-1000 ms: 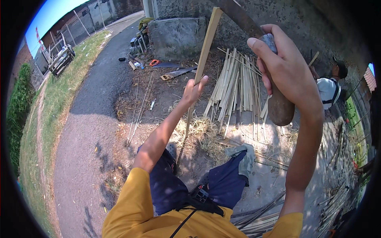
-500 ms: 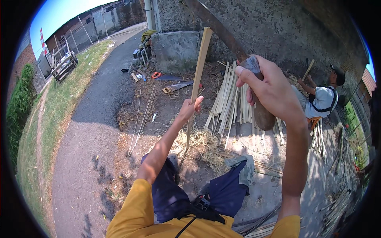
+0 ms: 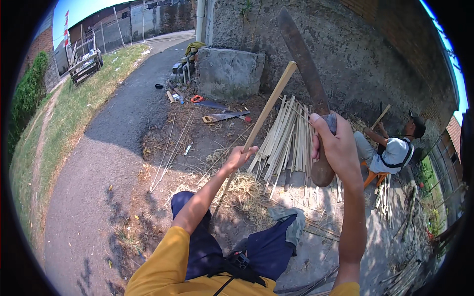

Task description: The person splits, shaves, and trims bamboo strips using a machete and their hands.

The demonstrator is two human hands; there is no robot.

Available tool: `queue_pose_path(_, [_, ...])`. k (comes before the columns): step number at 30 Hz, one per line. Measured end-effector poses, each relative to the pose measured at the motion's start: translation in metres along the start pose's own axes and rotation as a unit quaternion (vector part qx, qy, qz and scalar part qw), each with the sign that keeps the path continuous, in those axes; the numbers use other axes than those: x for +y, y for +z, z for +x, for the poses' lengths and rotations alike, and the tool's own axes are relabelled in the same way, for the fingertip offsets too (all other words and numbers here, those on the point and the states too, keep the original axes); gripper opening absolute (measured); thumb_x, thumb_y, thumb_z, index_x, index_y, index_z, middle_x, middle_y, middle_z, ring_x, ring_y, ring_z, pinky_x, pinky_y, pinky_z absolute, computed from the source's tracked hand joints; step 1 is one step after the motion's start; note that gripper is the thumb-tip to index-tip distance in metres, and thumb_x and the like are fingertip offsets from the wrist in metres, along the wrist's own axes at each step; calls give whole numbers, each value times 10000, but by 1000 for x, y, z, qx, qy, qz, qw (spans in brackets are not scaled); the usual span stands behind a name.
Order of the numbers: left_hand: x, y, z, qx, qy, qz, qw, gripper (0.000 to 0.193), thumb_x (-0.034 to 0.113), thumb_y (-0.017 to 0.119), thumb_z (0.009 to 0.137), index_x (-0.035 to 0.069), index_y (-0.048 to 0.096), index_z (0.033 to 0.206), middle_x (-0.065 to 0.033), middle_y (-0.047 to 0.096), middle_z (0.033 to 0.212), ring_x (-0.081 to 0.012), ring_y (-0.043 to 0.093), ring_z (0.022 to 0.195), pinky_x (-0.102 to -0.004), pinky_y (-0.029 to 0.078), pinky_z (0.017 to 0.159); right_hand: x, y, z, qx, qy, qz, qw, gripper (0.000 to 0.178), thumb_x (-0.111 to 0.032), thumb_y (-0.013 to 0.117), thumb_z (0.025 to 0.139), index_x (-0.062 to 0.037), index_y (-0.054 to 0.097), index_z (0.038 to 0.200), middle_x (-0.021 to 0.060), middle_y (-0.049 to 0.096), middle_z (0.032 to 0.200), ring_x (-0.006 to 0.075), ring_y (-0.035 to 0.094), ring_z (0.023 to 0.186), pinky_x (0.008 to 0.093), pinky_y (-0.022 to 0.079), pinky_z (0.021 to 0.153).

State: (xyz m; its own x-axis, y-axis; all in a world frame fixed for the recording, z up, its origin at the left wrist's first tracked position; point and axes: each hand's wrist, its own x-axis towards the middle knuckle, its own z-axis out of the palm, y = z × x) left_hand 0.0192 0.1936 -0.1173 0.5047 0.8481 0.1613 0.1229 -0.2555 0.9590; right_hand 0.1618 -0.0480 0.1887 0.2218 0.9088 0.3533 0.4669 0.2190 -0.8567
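My left hand (image 3: 240, 157) grips a long, pale bamboo strip (image 3: 270, 102) around its middle. The strip leans up and to the right, its lower end down by the pile of shavings (image 3: 242, 190). In my right hand (image 3: 332, 148) is a machete (image 3: 307, 64), held by its thick wooden handle with the rusty blade pointing up. The blade stands just right of the strip's top end, and a small gap shows between them. My fingers wrap the handle, whose butt sticks out below the fist.
Many split bamboo strips (image 3: 284, 135) lie ahead, below a rough wall (image 3: 247, 29). Handsaws (image 3: 224, 116) rest on the dirt near a concrete block (image 3: 229, 74). At right a person (image 3: 397, 153) sits on an orange stool (image 3: 374, 176), holding a strip. An asphalt path (image 3: 94, 182) runs along the left.
The machete has moved down and swung more upright, its tip now in view. The strip's top has tilted further to the right. My left hand sits slightly lower in the picture.
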Motion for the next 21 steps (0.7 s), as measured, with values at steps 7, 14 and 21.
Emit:
queue_pose_path(7, [7, -2, -19, -47, -5, 51, 998, 614, 594, 586, 967, 98, 512, 615, 27, 411, 566, -104, 404, 559, -351, 333, 532, -9, -8, -38, -3, -14, -32, 999, 275, -251, 631, 1007, 11, 567, 955, 3, 548, 573, 86, 541, 475, 262, 426, 475])
queue_pose_path(14, [34, 22, -10, 80, 87, 13, 993, 691, 598, 542, 996, 60, 463, 570, 44, 339, 537, -87, 365, 556, -360, 294, 509, -35, -15, -54, 131, -52, -100, 985, 307, -280, 653, 996, 19, 599, 1045, 5, 532, 613, 79, 499, 482, 253, 391, 481])
queue_pose_path(21, [151, 12, 2, 46, 154, -14, 987, 673, 542, 609, 989, -15, 582, 612, 10, 415, 502, -82, 395, 505, -359, 322, 460, -95, -72, -48, 188, -132, -105, 967, 376, -377, 634, 994, -4, 622, 1033, 8, 454, 616, 82, 456, 479, 240, 368, 492])
